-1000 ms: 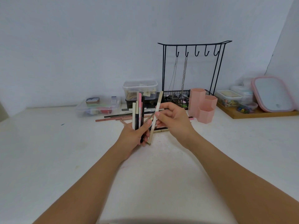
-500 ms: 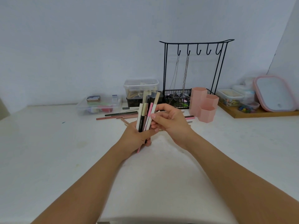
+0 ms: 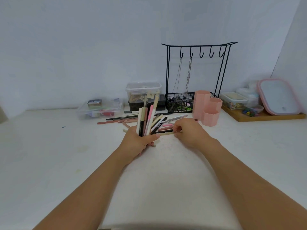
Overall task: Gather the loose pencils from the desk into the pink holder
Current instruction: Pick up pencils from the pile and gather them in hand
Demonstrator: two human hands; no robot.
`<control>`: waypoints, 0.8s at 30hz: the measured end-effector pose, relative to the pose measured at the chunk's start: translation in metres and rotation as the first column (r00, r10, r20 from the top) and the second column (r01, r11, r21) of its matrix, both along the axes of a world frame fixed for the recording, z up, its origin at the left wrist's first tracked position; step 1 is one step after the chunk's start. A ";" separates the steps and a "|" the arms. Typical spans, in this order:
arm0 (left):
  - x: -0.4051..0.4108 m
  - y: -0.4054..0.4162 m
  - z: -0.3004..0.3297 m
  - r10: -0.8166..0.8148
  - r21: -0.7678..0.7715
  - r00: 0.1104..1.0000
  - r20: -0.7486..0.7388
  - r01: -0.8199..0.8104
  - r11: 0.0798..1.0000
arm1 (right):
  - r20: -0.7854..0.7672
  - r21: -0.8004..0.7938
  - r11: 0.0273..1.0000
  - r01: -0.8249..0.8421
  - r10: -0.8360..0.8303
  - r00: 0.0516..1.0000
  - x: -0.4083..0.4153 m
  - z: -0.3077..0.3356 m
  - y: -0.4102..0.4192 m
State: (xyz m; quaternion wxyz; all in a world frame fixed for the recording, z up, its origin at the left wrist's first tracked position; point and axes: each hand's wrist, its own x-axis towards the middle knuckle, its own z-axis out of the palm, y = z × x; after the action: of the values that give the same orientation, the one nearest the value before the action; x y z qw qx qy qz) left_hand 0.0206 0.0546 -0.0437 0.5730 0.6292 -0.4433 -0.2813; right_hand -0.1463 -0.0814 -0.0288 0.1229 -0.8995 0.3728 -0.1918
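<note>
Sitting untouched at the far left of the spread, a row of long pencils [image 3: 118, 121] in brown, pink and dark tones is being left flat on the desk [image 3: 49, 155], just in front of a clear plastic box [image 3: 99, 109]. Moving right, a bundle of pencils [image 3: 146, 120] is being held upright in the left hand [image 3: 139, 141], the fingers being wrapped round the lower ends while the tips are fanning upward. Just right of that, a loose heap of pencils [image 3: 163, 123] is being worked through on the desk: a beige pencil [image 3: 166, 133] at the near edge of the heap is being pinched by the right hand [image 3: 187, 132], its fingers being curled down onto one end. Further right, the pink holder [image 3: 206, 107] is standing near the heap and well within reach, and nothing is being seen poking above its three hexagonal cups. By that showing, collection is being judged as roughly midway: one handful is gathered but not yet delivered, and both the heap and the left-hand row are still being left to clear. Beyond the holder, a wooden tray [image 3: 269, 117] of small containers is being left alone.
</note>
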 end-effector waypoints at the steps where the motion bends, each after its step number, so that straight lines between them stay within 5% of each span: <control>1: -0.001 0.001 0.001 -0.009 0.001 1.000 0.024 0.009 1.000 | 0.002 -0.001 1.000 -0.006 0.006 1.000 0.000 0.000 -0.001; 6: -0.001 0.003 0.001 -0.020 0.008 0.997 0.071 0.020 1.000 | -0.008 0.003 1.000 -0.002 0.002 1.000 0.001 -0.001 -0.004; 12: 0.003 -0.001 0.002 0.004 -0.091 0.954 -0.299 -0.033 0.995 | -0.050 0.020 1.000 -0.005 0.006 0.999 0.003 -0.004 -0.008; 15: 0.002 -0.001 0.006 -0.010 -0.100 0.923 -0.384 -0.030 0.995 | 0.203 0.118 0.993 -0.025 0.001 0.979 0.005 0.009 -0.002; 19: 0.002 -0.001 0.006 -0.044 -0.097 0.937 -0.348 0.010 0.995 | 0.706 0.477 0.777 -0.410 -0.060 0.706 0.010 0.030 0.021; 24: 0.006 -0.003 -0.002 -0.086 -0.137 0.974 -0.208 0.058 0.989 | 0.786 0.483 0.645 -0.592 -0.022 0.617 0.024 0.028 0.049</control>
State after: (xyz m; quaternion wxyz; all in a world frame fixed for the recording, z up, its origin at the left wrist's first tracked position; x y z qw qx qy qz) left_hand 0.0267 0.0521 -0.0457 0.6466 0.5400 -0.4192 -0.3385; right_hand -0.1228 -0.0329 -0.0007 0.6279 -0.6730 0.1700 -0.3521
